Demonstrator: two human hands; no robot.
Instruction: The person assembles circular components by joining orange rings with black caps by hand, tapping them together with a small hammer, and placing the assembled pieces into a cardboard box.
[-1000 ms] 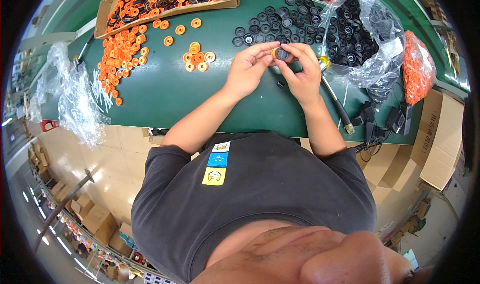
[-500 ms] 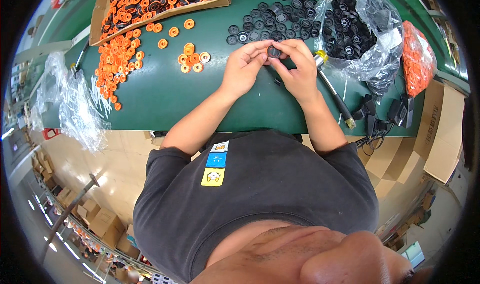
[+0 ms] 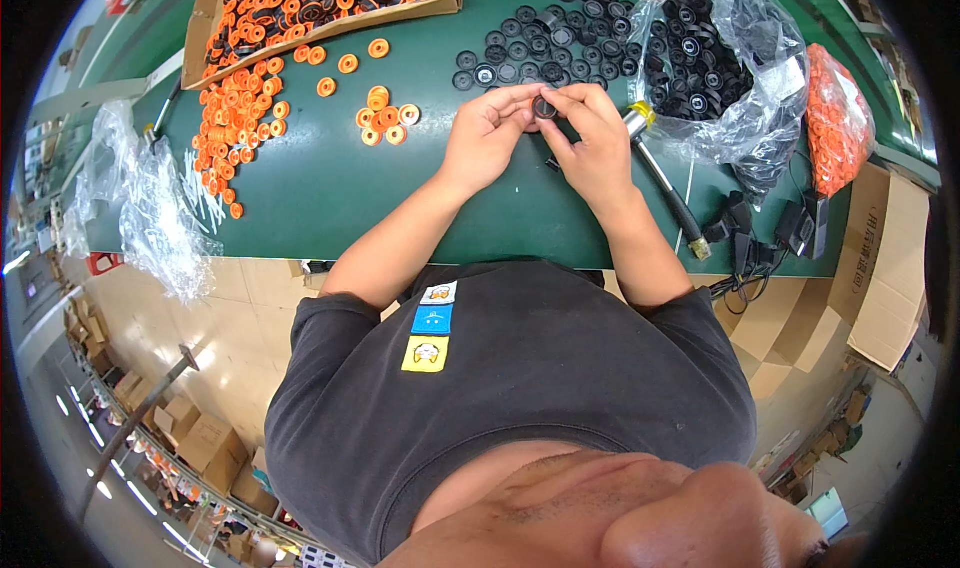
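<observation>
Between the fingertips of both hands is a small round black disc point(image 3: 544, 108), held just above the green table. My left hand point(image 3: 490, 133) pinches it from the left, and my right hand point(image 3: 592, 140) grips its right side with thumb and fingers. Just beyond my hands lie many loose black discs point(image 3: 540, 43). Left of my hands is a small cluster of orange rings point(image 3: 384, 118), and a larger heap of orange rings point(image 3: 225, 128) spreads farther left. Fingers cover part of the disc's edge.
A cardboard tray point(image 3: 330, 26) of orange and black parts stands at the far left. A hammer point(image 3: 672, 193) lies right of my hands, near a clear bag of black discs point(image 3: 760, 118), an orange-filled bag point(image 3: 838, 128) and black adapters point(image 3: 795, 230). Crumpled plastic point(image 3: 160, 213) hangs over the left edge.
The black disc has turned between my fingertips and now shows more edge-on. My right-hand fingers have shifted slightly around it. Both forearms stay nearly in place.
</observation>
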